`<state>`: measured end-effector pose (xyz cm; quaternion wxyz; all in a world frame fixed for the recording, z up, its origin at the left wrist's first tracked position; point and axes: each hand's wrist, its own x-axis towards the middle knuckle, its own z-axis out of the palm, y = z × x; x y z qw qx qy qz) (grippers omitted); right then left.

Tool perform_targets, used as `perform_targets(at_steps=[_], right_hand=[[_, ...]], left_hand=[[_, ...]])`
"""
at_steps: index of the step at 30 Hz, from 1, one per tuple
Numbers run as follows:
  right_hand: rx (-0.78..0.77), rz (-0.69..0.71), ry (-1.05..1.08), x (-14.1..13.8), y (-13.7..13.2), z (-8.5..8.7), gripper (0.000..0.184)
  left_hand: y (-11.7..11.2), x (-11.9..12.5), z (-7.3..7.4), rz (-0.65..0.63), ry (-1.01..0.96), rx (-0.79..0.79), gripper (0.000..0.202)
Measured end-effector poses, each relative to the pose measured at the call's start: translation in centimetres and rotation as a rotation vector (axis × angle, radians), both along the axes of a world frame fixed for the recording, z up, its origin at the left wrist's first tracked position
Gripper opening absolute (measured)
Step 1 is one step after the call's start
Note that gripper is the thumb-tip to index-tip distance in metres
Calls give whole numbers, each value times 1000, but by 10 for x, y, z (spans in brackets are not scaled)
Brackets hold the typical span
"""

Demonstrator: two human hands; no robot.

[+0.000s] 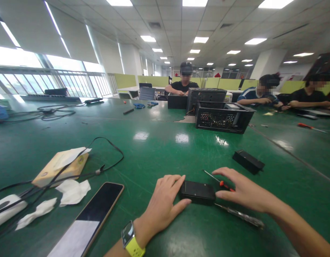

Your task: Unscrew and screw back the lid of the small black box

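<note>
A small black rectangular box [197,192] lies flat on the green table. My left hand [165,200] has its left end between thumb and index finger. By the box's right end, my right hand [245,191] is open, thumb and fingers apart, the thumb tip close to the box. A screwdriver with a red and black handle [221,183] lies between those fingers; part of its handle is hidden by the hand, and I see no grip on it. Just below rests another screwdriver with a clear handle [245,216]. A similar black box [248,161] sits farther right.
At left are a phone [87,221], a tissue pack [63,166], crumpled tissues [74,192] and black cables [111,167]. A black computer case [221,117] stands farther back. Another red-handled screwdriver [305,125] lies far right. Several people work across the table.
</note>
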<state>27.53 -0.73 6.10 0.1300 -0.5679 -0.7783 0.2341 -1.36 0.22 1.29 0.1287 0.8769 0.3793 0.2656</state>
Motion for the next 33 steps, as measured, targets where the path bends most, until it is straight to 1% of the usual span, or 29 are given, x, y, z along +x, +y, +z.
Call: perform_targets(at_steps=[3,5,6,8,10,11,12,15,17,18,20,23,26,29,33], right_hand=[[-118,-68,-122,28,12,-6,29],[-167,-87,-135,37,20,-14,12],[-169,-86,-125,39,24,-17,8],[-154,-70,-95,40,28,-19,6],[-109,-47,-54,40,28,-12,3],[-75,-47,-25,40,27,-6,7],[-34,-62,16,41,25,0,16],[130,-196,196,40,16,21,40],[232,-271,276,37,10,33,43],[254,-271,271,35,8,39,41],[239,-233,208,32,3,47,35],[161,-158,111,29,-2,53,32],[126,-100,78,28,-5,53,32],[105,-47,65,28,-7,53,29],[112,-18,60,27,-8,55,29]], left_hand=[[1,3,0,-6,-15,-20,46],[1,3,0,-10,-39,-36,36],[1,2,1,-14,-53,-42,33],[1,0,0,-13,-85,-48,30],[1,-3,0,13,-111,-48,30],[2,-4,-1,31,-116,-49,29],[3,-5,-1,48,-118,-53,28],[6,-8,-1,60,-118,-73,28],[6,-8,1,36,-121,-86,29],[6,-8,2,20,-123,-91,30],[4,-8,4,-8,-129,-97,31],[3,-9,6,-43,-126,-107,32],[2,-8,7,-64,-117,-113,31],[2,-8,7,-60,-112,-115,30],[2,-7,8,-52,-108,-121,29]])
